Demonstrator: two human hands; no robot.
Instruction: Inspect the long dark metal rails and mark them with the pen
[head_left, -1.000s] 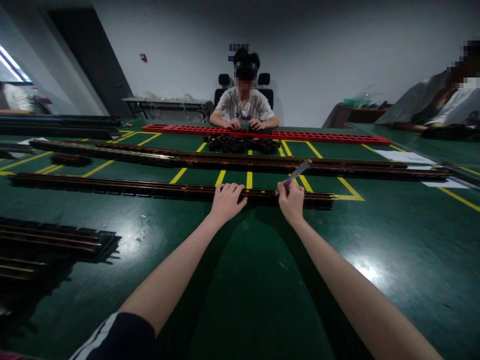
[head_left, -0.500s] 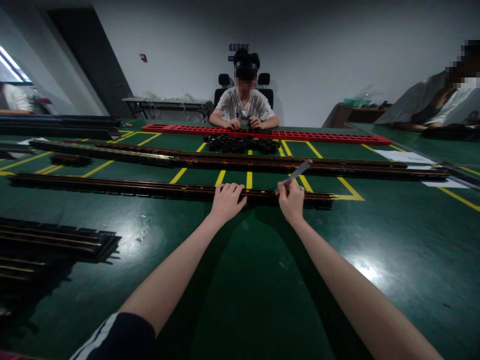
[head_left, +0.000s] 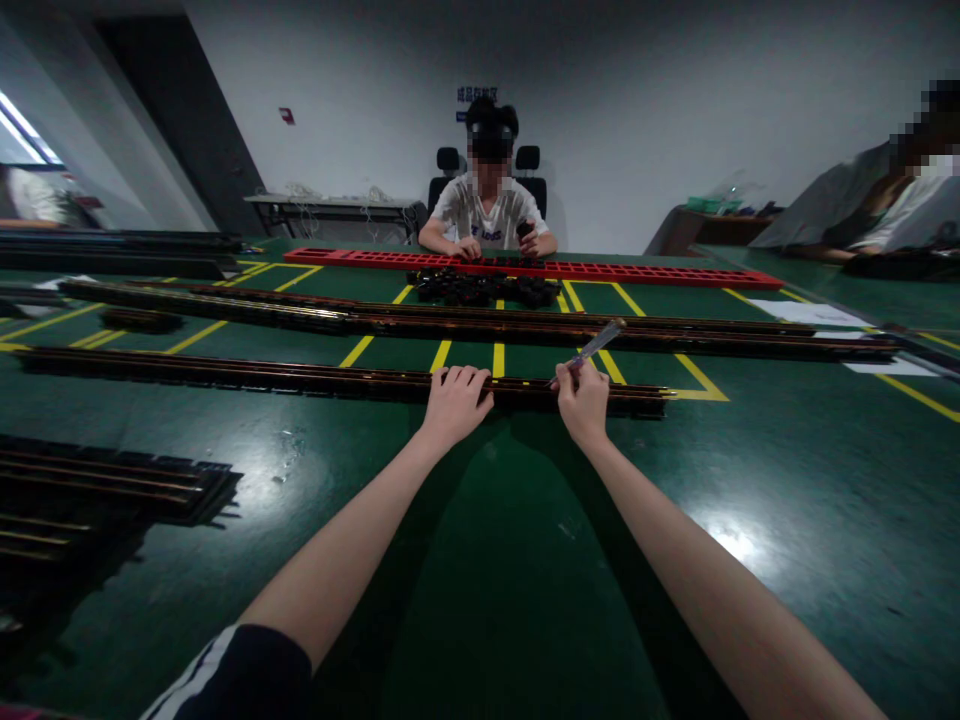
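A long black strip with copper-coloured lines (head_left: 300,378) lies across the green table in front of me. My left hand (head_left: 456,400) rests over it, fingers curled across the top and thumb on the near side. To the right, my right hand (head_left: 583,405) is closed in a pen-like grip around a slim tool with a clear handle (head_left: 602,338). The handle slants up and to the right, while the tool's lower end points down at the strip. Its exact tip is too small to make out.
Behind the strip lies a longer bundle of similar strips (head_left: 465,325). More strips (head_left: 112,480) are stacked at the near left. Across the table, a co-worker (head_left: 491,210) sits behind a red slotted frame (head_left: 637,272) and a pile of black parts (head_left: 480,288). White papers (head_left: 806,313) lie at right.
My hands, the tool and the strip have barely moved. Across the table, the co-worker's one hand has risen from the red frame, holding a small dark part.
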